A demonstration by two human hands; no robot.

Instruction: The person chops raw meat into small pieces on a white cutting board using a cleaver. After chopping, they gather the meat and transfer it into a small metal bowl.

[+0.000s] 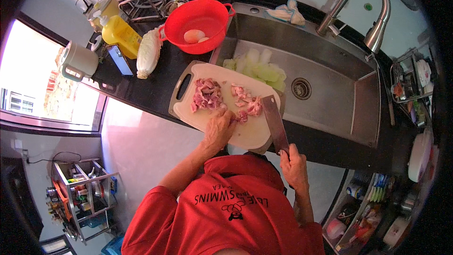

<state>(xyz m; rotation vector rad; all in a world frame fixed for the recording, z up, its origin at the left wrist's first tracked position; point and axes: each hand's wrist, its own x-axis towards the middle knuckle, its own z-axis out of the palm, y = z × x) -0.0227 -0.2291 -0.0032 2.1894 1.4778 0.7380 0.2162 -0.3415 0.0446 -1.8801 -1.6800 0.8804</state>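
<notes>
A white cutting board [252, 134] lies across the counter and the near left edge of the sink. My right hand [294, 166] is closed round the handle of a cleaver [275, 125], whose broad blade rests over the board's right side. With bent fingers, my left hand [219, 128] holds down a bit of raw meat near the board's middle; the fingers partly hide it. Larger chunks of raw meat [207, 95] are heaped on the board's left. Smaller cut pieces of meat [246, 101] lie between that heap and the blade.
Pale green vegetable slices [259, 68] sit in the steel sink [330, 99], beneath a tall faucet [377, 23]. Left of it stand a red colander [188, 14] with eggs, a cabbage [149, 54], a phone [119, 60] and a yellow bottle [121, 38].
</notes>
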